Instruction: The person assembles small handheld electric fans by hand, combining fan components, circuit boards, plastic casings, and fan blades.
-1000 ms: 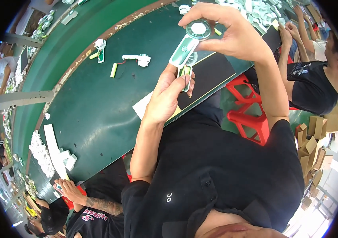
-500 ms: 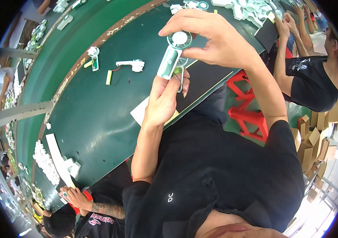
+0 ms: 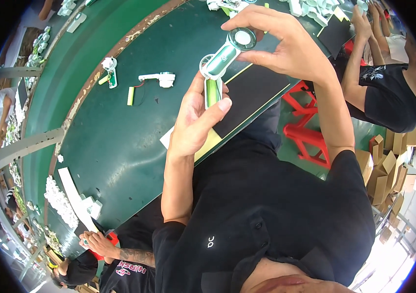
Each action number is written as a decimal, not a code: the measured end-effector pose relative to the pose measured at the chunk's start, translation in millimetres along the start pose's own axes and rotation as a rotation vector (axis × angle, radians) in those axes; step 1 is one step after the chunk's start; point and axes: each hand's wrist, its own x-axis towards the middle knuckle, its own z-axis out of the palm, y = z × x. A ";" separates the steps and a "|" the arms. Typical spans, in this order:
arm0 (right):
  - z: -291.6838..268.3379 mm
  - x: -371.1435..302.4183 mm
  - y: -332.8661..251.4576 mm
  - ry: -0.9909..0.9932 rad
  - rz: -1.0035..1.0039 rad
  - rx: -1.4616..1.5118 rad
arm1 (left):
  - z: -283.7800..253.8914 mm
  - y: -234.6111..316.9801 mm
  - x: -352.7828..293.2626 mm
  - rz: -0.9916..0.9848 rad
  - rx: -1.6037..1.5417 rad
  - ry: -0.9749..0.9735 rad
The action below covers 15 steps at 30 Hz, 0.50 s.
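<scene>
Above the green table (image 3: 120, 136), a small handheld fan is in two parts between my hands. My left hand (image 3: 188, 124) is closed around the lower part, a pale casing half with a green battery (image 3: 213, 93) showing in it. My right hand (image 3: 291, 46) pinches the round end of a glossy green fan casing (image 3: 222, 59) between thumb and fingers. The lower end of this casing overlaps the top of the part in my left hand. Whether the two parts are joined there, I cannot tell.
An open fan half (image 3: 112, 78) and a fan part (image 3: 165, 79) wired to a loose battery (image 3: 130, 96) lie left. A dark mat (image 3: 249, 95) lies by the near edge. White pieces (image 3: 60, 202) are heaped beside a co-worker's hands (image 3: 98, 244). A red stool (image 3: 308, 139) stands right.
The green casing has swung up and to the right with my right hand, baring the battery in the other half. My left hand has turned, its thumb now across the lower part.
</scene>
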 end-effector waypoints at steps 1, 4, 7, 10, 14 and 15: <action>1.6 -3.1 1.8 -0.002 0.023 0.009 | 0.3 -0.1 -1.1 0.026 0.146 0.015; -2.5 15.0 -21.9 -0.107 0.431 0.076 | -5.2 -0.7 -4.3 0.030 0.036 -0.005; 5.6 3.0 -1.1 -0.095 0.438 0.115 | -3.2 0.2 -5.4 0.035 0.014 -0.016; 13.9 -1.9 8.3 0.016 0.110 0.194 | -3.2 2.2 -5.4 0.006 -0.019 0.001; 17.4 -1.4 14.2 0.036 0.039 0.106 | -8.5 -5.5 -3.8 0.011 -0.024 0.015; 16.6 6.2 3.7 0.034 0.041 0.114 | -12.7 -8.1 -3.6 0.013 -0.010 0.020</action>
